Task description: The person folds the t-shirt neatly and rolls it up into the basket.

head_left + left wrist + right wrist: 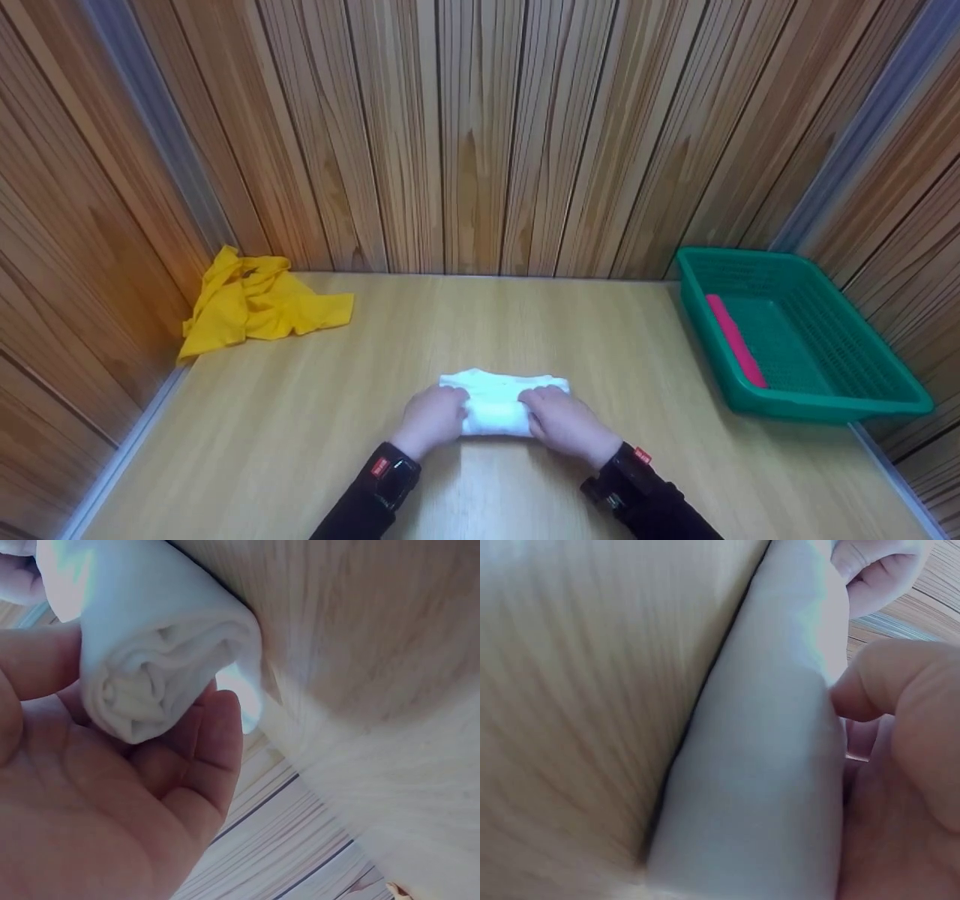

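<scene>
A white cloth (496,414), rolled into a thick bundle, lies crosswise at the near middle of the table (510,322). My left hand (432,420) grips its left end, thumb on the near side and fingers curled over the far side. In the left wrist view the spiral layers of the rolled cloth (142,686) show at that end, with a loose flap beyond the fingertips. At the right end my right hand (571,424) holds the roll the same way. The right wrist view shows its thumb pressing the smooth side of the cloth (757,735).
At the back left a crumpled yellow cloth (262,307) lies against the wood-panelled wall (480,135). A green plastic basket (832,409) stands on the right, with a folded pink-red item (736,341) along its left inner side. Panelled walls rise on both sides.
</scene>
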### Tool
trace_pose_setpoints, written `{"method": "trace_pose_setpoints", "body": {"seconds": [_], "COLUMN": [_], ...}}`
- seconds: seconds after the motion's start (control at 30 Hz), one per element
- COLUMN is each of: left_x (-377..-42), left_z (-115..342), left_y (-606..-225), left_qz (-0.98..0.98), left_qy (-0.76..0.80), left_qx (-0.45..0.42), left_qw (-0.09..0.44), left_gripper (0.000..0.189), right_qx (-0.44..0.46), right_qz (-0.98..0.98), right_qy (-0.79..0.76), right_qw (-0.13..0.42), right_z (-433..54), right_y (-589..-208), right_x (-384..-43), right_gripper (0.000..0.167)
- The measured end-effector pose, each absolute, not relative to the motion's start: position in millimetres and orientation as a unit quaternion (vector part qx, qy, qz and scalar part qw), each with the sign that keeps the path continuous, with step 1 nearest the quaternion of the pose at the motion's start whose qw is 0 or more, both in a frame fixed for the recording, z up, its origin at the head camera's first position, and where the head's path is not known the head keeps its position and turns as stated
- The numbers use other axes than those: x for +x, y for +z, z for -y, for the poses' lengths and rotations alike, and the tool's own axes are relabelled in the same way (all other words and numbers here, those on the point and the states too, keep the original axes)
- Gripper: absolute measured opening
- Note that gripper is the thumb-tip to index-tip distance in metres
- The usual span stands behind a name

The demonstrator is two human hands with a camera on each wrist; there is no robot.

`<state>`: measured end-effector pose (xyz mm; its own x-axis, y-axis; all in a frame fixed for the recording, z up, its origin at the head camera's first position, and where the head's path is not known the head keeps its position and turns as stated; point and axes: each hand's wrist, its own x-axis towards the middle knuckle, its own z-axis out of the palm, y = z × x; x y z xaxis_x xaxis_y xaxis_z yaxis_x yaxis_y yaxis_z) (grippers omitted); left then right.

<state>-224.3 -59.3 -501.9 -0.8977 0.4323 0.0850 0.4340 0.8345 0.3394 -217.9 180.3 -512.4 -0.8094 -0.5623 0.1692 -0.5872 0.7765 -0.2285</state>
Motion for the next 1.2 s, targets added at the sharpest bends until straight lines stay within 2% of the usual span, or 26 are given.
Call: {"method": "trace_pose_setpoints", "body": {"seconds": [0.17,0.53,0.8,0.93,1.07,1.2], "left_x": [-226,-229,-227,-222,-212,-200], "left_z": [58,57,58,57,51,43], "left_y": [-504,-502,-501,-503,-503,-505], "left_qz": [0.959,0.960,0.960,0.963,0.973,0.976], "left_qy": [-0.185,-0.183,-0.188,-0.172,-0.105,-0.022], "left_qx": [-0.214,-0.211,-0.207,-0.206,-0.199,-0.196], "left_qw": [-0.001,-0.020,-0.026,-0.003,0.042,0.092], "left_gripper": [0.012,0.011,0.014,0.014,0.015,0.027], "right_qx": [0.316,0.297,0.303,0.310,0.311,0.308], "right_qz": [0.938,0.943,0.946,0.946,0.946,0.948], "right_qy": [0.122,0.055,0.008,-0.011,-0.023,-0.025], "right_qw": [0.079,0.142,0.110,0.098,0.093,0.080], "right_z": [-180,-172,-169,-169,-169,-169], "right_y": [-516,-510,-512,-514,-518,-518], "right_x": [-214,-185,-172,-174,-176,-178], "right_gripper": [0.025,0.055,0.051,0.051,0.052,0.054]}}
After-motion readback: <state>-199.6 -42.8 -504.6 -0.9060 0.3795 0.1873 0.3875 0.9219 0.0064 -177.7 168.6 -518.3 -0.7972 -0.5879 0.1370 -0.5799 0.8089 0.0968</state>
